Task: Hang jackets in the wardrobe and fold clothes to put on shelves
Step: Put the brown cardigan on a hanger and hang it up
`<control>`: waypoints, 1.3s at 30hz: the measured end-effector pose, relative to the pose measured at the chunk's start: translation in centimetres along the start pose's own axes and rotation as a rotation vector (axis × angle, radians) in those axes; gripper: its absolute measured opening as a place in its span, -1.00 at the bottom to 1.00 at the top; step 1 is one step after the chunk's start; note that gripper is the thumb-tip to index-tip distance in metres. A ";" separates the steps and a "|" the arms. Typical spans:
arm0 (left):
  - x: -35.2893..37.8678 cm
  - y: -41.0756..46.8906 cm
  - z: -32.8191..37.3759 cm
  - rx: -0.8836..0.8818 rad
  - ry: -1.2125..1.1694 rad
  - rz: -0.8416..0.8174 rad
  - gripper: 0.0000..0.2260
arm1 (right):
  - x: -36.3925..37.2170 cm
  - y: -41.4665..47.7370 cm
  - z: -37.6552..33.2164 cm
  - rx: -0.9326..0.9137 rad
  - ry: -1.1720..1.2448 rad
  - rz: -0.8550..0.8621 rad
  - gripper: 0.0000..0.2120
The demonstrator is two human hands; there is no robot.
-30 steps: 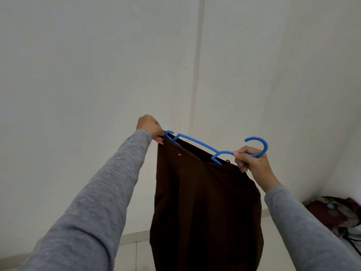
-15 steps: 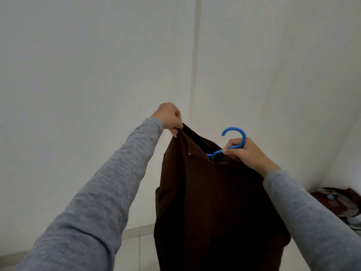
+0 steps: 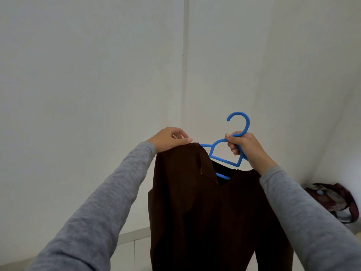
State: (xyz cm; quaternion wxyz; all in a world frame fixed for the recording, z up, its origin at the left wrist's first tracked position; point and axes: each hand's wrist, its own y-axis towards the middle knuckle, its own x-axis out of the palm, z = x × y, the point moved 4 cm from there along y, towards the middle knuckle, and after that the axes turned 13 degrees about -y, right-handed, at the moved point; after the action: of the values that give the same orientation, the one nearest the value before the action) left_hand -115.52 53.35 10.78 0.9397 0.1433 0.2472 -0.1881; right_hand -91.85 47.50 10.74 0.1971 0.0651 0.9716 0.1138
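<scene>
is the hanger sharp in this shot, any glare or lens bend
Head view: the hanger is sharp and its blue stands out against the pale wall; the light is soft and flat, with no glare; the jacket is so dark that its folds barely read; the wide lens stretches the sleeves towards the lower corners.

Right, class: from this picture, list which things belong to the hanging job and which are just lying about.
Part of the job:
- blue hanger, gripped at its neck by the right hand
- brown garment, partly over the hanger, one shoulder pinched by the left hand

Just lying about:
- dark red patterned bag, low in the corner on the right
</scene>
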 end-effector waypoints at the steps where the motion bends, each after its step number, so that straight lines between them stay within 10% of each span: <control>1: 0.0 -0.2 -0.9 0.007 0.022 0.025 -0.78 | -0.3 0.0 -0.1 0.001 -0.002 0.030 -0.80; 21: 3.3 -0.8 0.8 0.427 0.230 0.359 -0.75 | -2.6 0.0 -3.3 -0.050 -0.089 0.159 -0.81; 39: 2.9 0.3 3.4 0.241 0.325 0.055 -0.69 | -3.9 0.2 -5.3 -0.140 -0.158 0.160 -0.79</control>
State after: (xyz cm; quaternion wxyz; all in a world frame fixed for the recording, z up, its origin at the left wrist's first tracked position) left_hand -111.67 51.54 12.20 0.8683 0.2901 0.3669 -0.1649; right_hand -90.38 46.03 17.01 0.2676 0.1371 0.9343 0.1913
